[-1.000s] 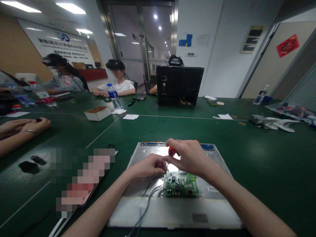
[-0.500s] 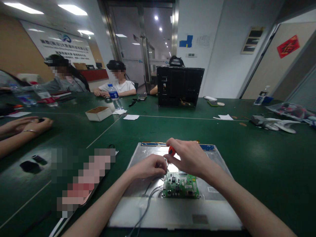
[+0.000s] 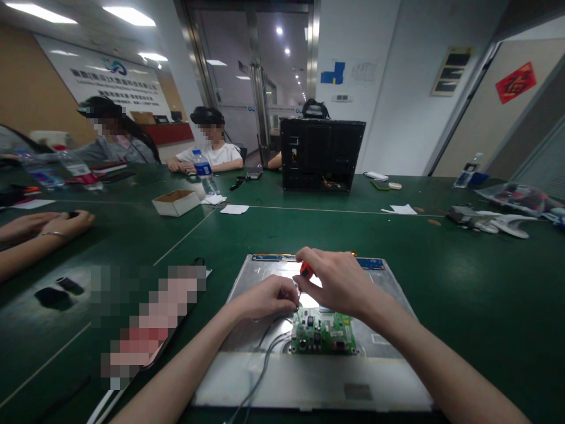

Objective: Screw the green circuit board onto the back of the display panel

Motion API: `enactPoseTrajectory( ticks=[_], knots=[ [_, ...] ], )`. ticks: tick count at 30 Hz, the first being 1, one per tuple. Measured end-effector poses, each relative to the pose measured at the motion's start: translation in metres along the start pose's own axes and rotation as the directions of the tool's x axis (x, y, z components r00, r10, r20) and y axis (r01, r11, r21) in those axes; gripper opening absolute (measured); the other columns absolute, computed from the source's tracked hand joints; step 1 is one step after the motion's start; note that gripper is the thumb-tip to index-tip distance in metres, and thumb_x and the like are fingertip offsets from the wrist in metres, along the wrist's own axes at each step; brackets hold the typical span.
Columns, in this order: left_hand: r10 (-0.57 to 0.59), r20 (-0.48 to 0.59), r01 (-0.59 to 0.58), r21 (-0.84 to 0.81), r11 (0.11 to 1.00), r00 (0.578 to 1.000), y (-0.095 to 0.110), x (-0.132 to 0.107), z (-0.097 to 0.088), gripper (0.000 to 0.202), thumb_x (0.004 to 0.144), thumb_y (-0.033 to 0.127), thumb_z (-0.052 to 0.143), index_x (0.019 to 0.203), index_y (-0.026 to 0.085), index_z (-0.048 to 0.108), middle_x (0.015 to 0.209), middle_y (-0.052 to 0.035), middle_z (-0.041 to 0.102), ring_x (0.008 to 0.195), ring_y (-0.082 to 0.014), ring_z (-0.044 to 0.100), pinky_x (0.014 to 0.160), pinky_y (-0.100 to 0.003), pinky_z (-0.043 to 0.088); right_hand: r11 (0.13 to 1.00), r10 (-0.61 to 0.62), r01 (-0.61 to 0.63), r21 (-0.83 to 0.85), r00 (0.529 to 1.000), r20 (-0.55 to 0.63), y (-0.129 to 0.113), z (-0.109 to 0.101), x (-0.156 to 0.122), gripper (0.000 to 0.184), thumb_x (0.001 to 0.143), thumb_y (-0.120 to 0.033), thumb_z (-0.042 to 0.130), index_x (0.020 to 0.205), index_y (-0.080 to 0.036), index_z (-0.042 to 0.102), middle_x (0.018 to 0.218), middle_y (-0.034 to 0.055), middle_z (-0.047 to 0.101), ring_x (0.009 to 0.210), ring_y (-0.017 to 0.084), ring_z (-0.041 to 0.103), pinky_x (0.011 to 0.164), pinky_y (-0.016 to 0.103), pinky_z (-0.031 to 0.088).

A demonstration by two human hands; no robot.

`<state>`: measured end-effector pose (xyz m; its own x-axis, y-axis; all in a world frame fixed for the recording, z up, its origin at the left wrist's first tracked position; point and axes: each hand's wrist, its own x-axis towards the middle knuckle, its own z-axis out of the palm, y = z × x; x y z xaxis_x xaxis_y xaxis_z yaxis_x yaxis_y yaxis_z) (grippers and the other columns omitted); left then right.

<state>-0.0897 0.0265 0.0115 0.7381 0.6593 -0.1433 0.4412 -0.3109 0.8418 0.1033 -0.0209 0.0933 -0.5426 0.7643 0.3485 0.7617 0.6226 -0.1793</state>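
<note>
Beneath the fingers and well beyond them on every side spreads a big green table (image 3: 477,318). Far past the fingertips, behind the table, stand tall glass doors (image 3: 225,65) in a metal frame, and two people sit ahead and to the left, both wearing dark headgear. Directly under the fingers lies a flat silver panel (image 3: 384,377) with a narrow blue strip (image 3: 371,263) along its far edge. Well ahead of the fingers, a black case (image 3: 324,153) stands upright on the table. Left of the fingers, near the left forearm, lies a long flat thing (image 3: 152,318) blurred into squares.

Both hands meet over the panel. On the right hand (image 3: 339,280), the thumb and fingers close around the orange handle of a screwdriver. On the left hand (image 3: 265,296), the fingertips bunch together beside its thin shaft; whether they grip the shaft or something small, I cannot tell. Just below the fingertips, on the nearer side, sits a green circuit board (image 3: 324,330), lying flat on the panel. Ahead and to the left of the fingers stand a white box (image 3: 176,203) and a water bottle (image 3: 203,172). Grey wires (image 3: 266,362) run from the board's left edge toward the near side, below the left fingers. Smallest is the screwdriver (image 3: 306,270), pointing down near the board's far left corner.
</note>
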Motion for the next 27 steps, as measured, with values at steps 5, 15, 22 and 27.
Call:
enactPoseTrajectory(
  ticks=[5, 15, 22, 27],
  knots=[
    [0.004, -0.006, -0.004, 0.0, 1.0, 1.0, 0.003, -0.001, 0.0, 0.003, 0.07, 0.013, 0.06, 0.069, 0.015, 0.063, 0.062, 0.0037, 0.056, 0.062, -0.0119, 0.051, 0.06, -0.023, 0.039, 1.0, 0.004, -0.004, 0.004, 1.0, -0.004, -0.001, 0.001, 0.0, 0.018, 0.086, -0.029, 0.05, 0.099, -0.019, 0.052, 0.083, 0.002, 0.066, 0.066, 0.014, 0.056, 0.053, 0.026, 0.027],
    [0.066, -0.011, -0.066, 0.056, 0.996, 0.998, -0.004, 0.001, -0.001, 0.005, 0.071, 0.015, 0.063, 0.072, 0.016, 0.068, 0.071, 0.001, 0.063, 0.068, -0.0141, 0.054, 0.063, -0.023, 0.041, 0.995, -0.041, 0.039, 0.096, 0.999, 0.02, 0.002, -0.003, -0.002, 0.022, 0.086, -0.033, 0.049, 0.101, -0.017, 0.051, 0.087, 0.0042, 0.064, 0.07, 0.014, 0.056, 0.056, 0.026, 0.03],
    [0.084, -0.002, -0.084, 0.025, 0.996, 0.996, -0.008, 0.002, -0.001, 0.009, 0.071, 0.011, 0.063, 0.074, 0.016, 0.07, 0.075, 0.0001, 0.065, 0.073, -0.0156, 0.058, 0.068, -0.025, 0.043, 0.994, -0.061, 0.058, 0.088, 0.998, 0.032, 0.002, -0.003, -0.002, 0.026, 0.082, -0.024, 0.048, 0.107, -0.017, 0.049, 0.092, 0.0052, 0.064, 0.071, 0.015, 0.056, 0.056, 0.026, 0.03],
    [0.057, 0.019, -0.058, 0.025, 0.998, 0.998, -0.008, 0.001, -0.002, 0.009, 0.073, 0.013, 0.063, 0.076, 0.017, 0.071, 0.073, 0.0001, 0.066, 0.072, -0.0157, 0.058, 0.066, -0.024, 0.043, 0.999, -0.04, 0.04, 0.01, 0.999, 0.032, 0.002, -0.001, 0.0, 0.017, 0.085, -0.028, 0.049, 0.1, -0.019, 0.049, 0.085, 0.0017, 0.065, 0.065, 0.014, 0.055, 0.052, 0.026, 0.025]
  ],
)
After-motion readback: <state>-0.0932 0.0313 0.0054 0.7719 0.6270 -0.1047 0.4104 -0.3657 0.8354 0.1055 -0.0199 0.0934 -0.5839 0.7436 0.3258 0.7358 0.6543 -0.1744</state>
